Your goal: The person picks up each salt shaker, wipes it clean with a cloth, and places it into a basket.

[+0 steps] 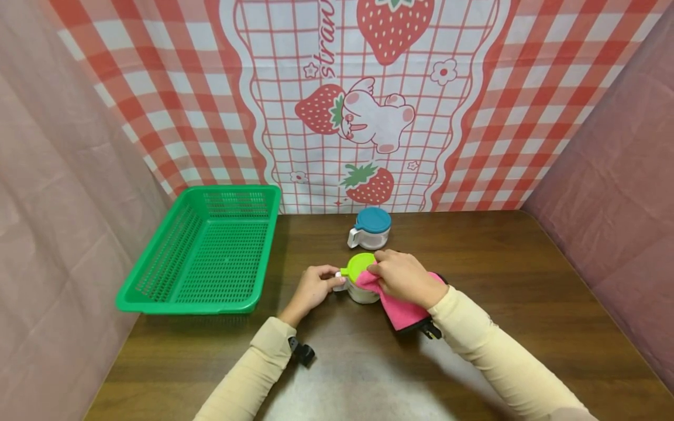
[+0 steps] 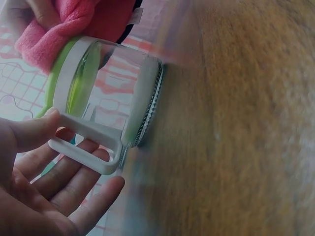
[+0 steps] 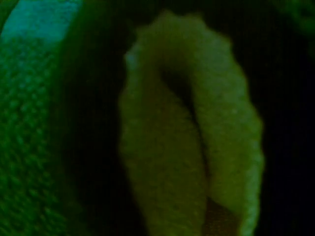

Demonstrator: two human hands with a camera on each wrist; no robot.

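Note:
A clear glass seasoning jar with a lime-green lid (image 1: 360,266) stands on the table, and shows large in the left wrist view (image 2: 110,86). My left hand (image 1: 314,287) grips its white handle (image 2: 91,145), thumb on top and fingers behind the loop. A pink cloth (image 1: 402,310) with a black edge is bunched in my right hand (image 1: 402,276), which presses it on the lid's right side. Behind stands a similar jar with a blue lid (image 1: 372,220), its white handle pointing left. The right wrist view is dark and blurred, filled by a folded, fuzzy surface (image 3: 162,162).
A green plastic basket (image 1: 256,286) with slotted sides sits on the left of the brown wooden table (image 1: 500,263). A red-and-white checked cloth with strawberries (image 1: 189,88) hangs behind the table. Pale pink curtains (image 1: 616,146) close in both sides.

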